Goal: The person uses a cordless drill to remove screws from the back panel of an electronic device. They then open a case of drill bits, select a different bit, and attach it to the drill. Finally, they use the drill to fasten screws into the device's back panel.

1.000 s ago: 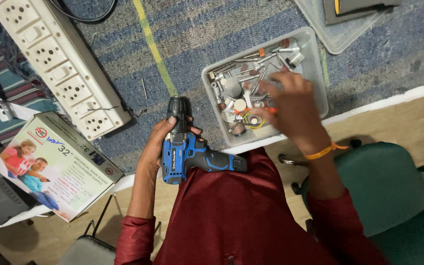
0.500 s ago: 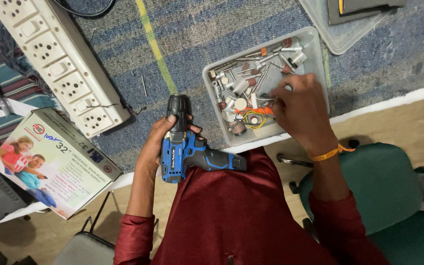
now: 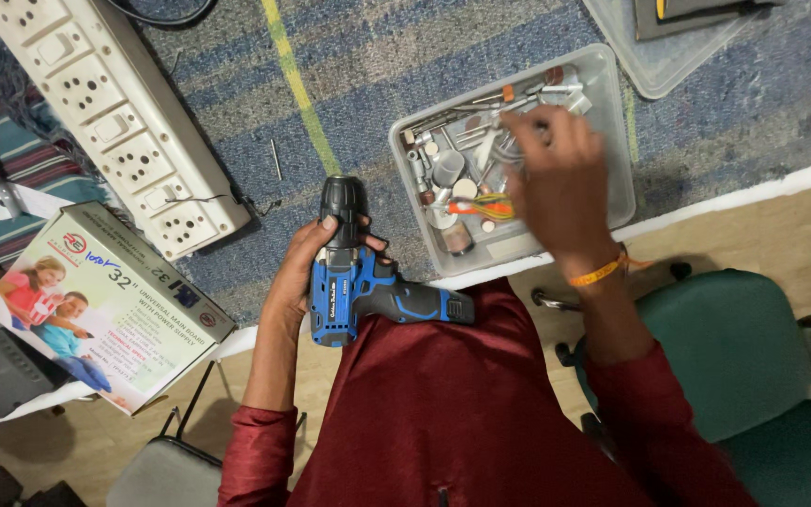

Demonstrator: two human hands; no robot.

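Looking down from head height, the nearest thing is the person's dark red shirt point(image 3: 443, 413), with a green chair point(image 3: 753, 376) to the right over a wooden floor. Just beyond, at the table edge, the left hand point(image 3: 307, 268) has its fingers wrapped around the body of a blue and black cordless drill point(image 3: 359, 277), the chuck pointing away from the person and the handle lying across toward the right. No bit appears to stick out of the chuck, so the drill looks not yet fitted with one. Farther out, the right hand point(image 3: 560, 192), wearing an orange wristband, reaches into a clear plastic tray point(image 3: 617, 178) full of small metal bits and grinding pieces; its fingers are curled down among the parts and blurred, so whether they pinch anything cannot be told. The tray sits on a blue and grey woven cloth point(image 3: 349, 84). To the left lie a printed cardboard box point(image 3: 105, 310) and a long white power strip point(image 3: 114, 122). A single loose metal pin point(image 3: 276, 160) rests on the cloth, and a second clear tray point(image 3: 668, 80) shows at the far right edge.
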